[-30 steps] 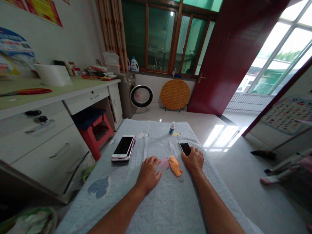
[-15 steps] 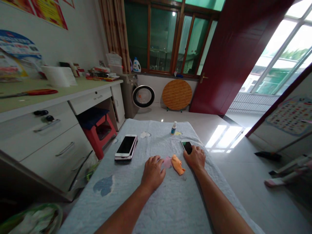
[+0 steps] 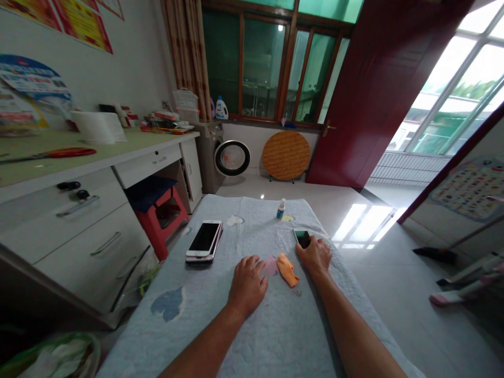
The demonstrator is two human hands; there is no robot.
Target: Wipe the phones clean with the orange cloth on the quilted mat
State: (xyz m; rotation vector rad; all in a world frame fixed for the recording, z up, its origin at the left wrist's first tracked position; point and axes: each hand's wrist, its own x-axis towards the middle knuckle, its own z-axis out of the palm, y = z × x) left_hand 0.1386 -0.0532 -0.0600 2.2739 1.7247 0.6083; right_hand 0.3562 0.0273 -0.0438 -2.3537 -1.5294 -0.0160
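My right hand (image 3: 317,254) grips the near end of a smartphone (image 3: 301,237) that lies on the light blue cloth (image 3: 173,346) at the right; the fingers hide much of it. Palm down in the middle, my left hand (image 3: 248,281) rests on the cloth with its fingers spread and nothing in them. Between the two hands is a crumpled orange cloth (image 3: 289,271), apart from both. A small spray bottle (image 3: 280,209) stands upright near the far edge. Left of my left hand sits a stack of phones, with a white smartphone (image 3: 205,239) on top.
A desk (image 3: 157,142) with drawers runs along the left, and a red stool (image 3: 167,212) is tucked under it. Beyond the cloth are a washing machine (image 3: 208,157) with its door open and a round wooden tabletop (image 3: 286,155). A bin (image 3: 94,357) is at lower left.
The view has tilted slightly, so everything sits a little lower. Both hands keep nearly the same places, the right one still on the smartphone.
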